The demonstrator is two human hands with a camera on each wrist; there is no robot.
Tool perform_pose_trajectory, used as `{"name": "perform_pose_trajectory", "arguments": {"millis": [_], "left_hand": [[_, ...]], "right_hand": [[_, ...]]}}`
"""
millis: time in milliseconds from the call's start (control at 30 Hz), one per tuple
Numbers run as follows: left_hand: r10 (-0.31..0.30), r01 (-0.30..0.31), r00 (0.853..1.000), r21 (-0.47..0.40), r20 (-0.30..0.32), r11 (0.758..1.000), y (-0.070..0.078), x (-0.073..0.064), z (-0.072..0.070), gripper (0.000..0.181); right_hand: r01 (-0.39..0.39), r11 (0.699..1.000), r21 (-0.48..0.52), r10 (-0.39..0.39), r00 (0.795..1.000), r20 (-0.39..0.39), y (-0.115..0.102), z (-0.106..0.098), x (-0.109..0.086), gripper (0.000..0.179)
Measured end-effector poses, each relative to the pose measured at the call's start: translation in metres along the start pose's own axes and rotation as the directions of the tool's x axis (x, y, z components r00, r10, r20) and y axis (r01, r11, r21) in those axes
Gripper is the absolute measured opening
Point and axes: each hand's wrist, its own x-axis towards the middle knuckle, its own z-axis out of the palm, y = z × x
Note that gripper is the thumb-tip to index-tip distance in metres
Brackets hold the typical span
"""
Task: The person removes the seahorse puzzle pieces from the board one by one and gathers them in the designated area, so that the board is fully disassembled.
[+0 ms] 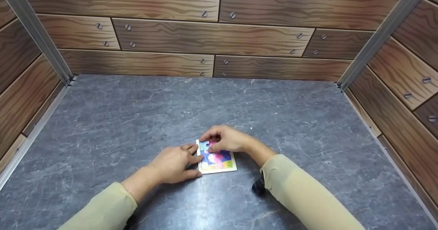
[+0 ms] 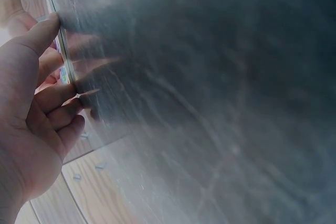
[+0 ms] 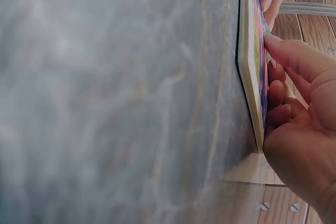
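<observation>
A small jigsaw puzzle (image 1: 224,164) in a pale frame lies on the grey table, its picture blue, pink and yellow. My left hand (image 1: 174,165) rests at its left side, thumb by the near corner and index finger reaching over the frame. In the left wrist view, the left fingertips (image 2: 62,92) touch the board's edge. From the far right, my right hand (image 1: 230,139) reaches over the board. Its thumb and index finger pinch at a light-blue puzzle piece (image 1: 204,145) in the far left corner. The right thumb (image 3: 278,46) covers part of the picture; the other fingers curl behind it.
The marbled grey table (image 1: 137,110) spreads around the board. Wood-patterned walls (image 1: 212,38) with metal corner posts (image 1: 383,35) close it in at the back and sides. A small black object (image 1: 258,187) shows beside the right sleeve (image 1: 301,189).
</observation>
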Motion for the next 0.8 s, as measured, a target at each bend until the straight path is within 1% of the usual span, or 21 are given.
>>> {"name": "perform_pose_trajectory", "arguments": {"millis": [133, 400, 600, 800], "left_hand": [[-0.001, 0.001, 1.000, 0.001, -0.003, 1.000, 0.0003, -0.0005, 0.0008, 0.054], [0.007, -0.007, 1.000, 0.003, -0.006, 1.000, -0.0003, 0.0001, 0.0008, 0.054], [0.002, -0.002, 1.000, 0.002, 0.004, 1.000, -0.0005, -0.0001, 0.0006, 0.054], [0.016, -0.016, 1.000, 0.006, -0.009, 1.000, -0.0004, 0.0005, 0.0012, 0.054]], "right_hand": [[0.011, 0.999, -0.035, -0.011, 1.000, -0.010, 0.0003, 0.0021, -0.0005, 0.037], [0.056, 0.997, -0.060, -0.059, 0.997, -0.044, 0.0014, 0.0042, -0.0019, 0.035], [0.046, 0.997, -0.060, -0.049, 0.997, -0.060, 0.0017, 0.0055, -0.0027, 0.035], [0.049, 0.998, -0.044, -0.052, 0.997, -0.064, 0.0012, 0.0057, -0.0035, 0.035]]}}
